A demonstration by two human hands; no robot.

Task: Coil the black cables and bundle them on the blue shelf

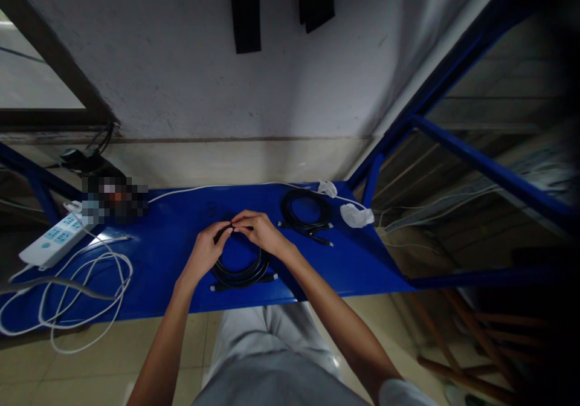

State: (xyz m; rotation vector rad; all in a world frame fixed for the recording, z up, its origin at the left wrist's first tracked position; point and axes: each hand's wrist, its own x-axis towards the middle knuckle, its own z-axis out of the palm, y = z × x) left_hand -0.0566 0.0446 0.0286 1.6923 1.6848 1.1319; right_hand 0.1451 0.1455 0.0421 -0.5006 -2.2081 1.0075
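The left hand (206,246) and right hand (260,232), fingertips nearly meeting, pinch the far edge of a coiled black cable (242,278) whose loops lie flat on the blue desk (357,261), which probably bears their weight and steadies them.

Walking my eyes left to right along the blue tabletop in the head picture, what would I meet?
White power strip → nearer coil of black cable → farther coil of black cable → larger crumpled white wad.
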